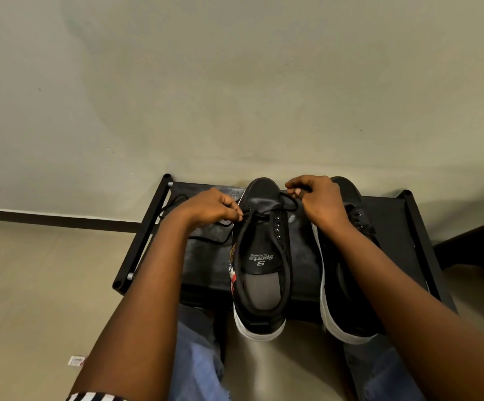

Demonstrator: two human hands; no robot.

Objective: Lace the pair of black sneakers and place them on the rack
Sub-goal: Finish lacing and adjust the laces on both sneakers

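We pinch the black lace [288, 202] with left hand [210, 208] and right hand [314, 198], threading the left sneaker [259, 256] steadied on the rack [391, 227].

Both your forearms come in from the bottom corners, bare and reaching forward, angled toward each other. Your left hand [209, 206] is knuckles up, fingers curled down with the fingertips bunched in a pinch on a black lace [264, 211]. Your right hand [317, 198] sits a bit further out, back of the hand facing you, fingers curled under and thumb tucked against them, gripping the other end of that lace. Wrists are pretty much straight, and the two hands are near each other without touching.
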